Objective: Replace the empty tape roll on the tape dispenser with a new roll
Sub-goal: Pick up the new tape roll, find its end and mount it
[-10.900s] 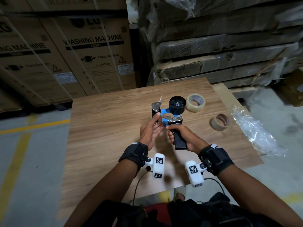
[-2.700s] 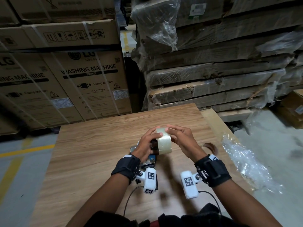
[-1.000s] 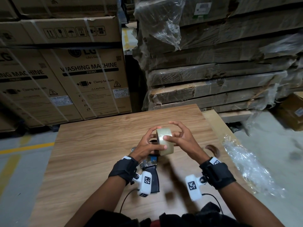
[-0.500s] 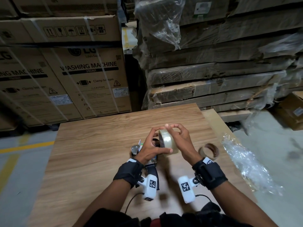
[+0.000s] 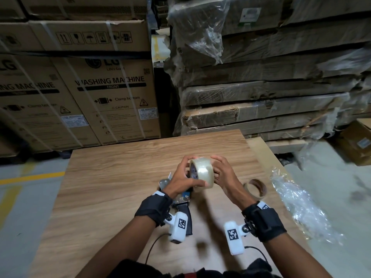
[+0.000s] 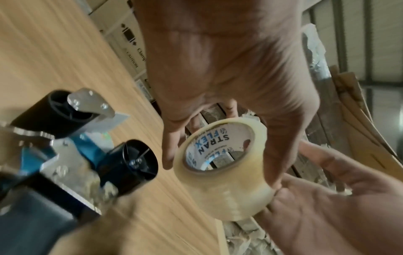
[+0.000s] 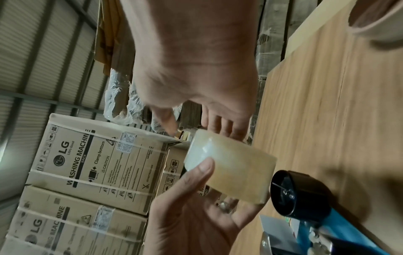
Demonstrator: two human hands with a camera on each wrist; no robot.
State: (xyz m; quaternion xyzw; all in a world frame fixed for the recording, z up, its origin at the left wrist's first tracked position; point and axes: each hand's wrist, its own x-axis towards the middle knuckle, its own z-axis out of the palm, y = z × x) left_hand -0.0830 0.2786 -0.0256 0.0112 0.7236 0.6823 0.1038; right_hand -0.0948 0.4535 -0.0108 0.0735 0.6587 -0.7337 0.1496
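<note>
Both hands hold a new clear tape roll (image 5: 201,173) just above the wooden table (image 5: 112,177). My left hand (image 5: 183,177) grips it from the left, thumb on the near rim and fingers over the top. My right hand (image 5: 221,171) cups its right side, with its fingertips (image 7: 224,132) on the far edge. The roll's printed core (image 6: 218,146) faces the dispenser's bare black hub (image 6: 135,163). The blue and metal tape dispenser (image 5: 183,207) lies on the table under my left wrist, partly hidden. The empty brown cardboard core (image 5: 255,188) sits to the right.
Crumpled clear plastic wrap (image 5: 301,209) lies off the table's right edge. Washing machine cartons (image 5: 112,101) and wrapped flat boxes (image 5: 261,97) stand stacked behind the table. The floor has a yellow line (image 5: 30,177) at the left.
Both hands have left the dispenser, which now lies on the table, and taken up the new roll. Over the last second they turned it, so its open core faces left.
</note>
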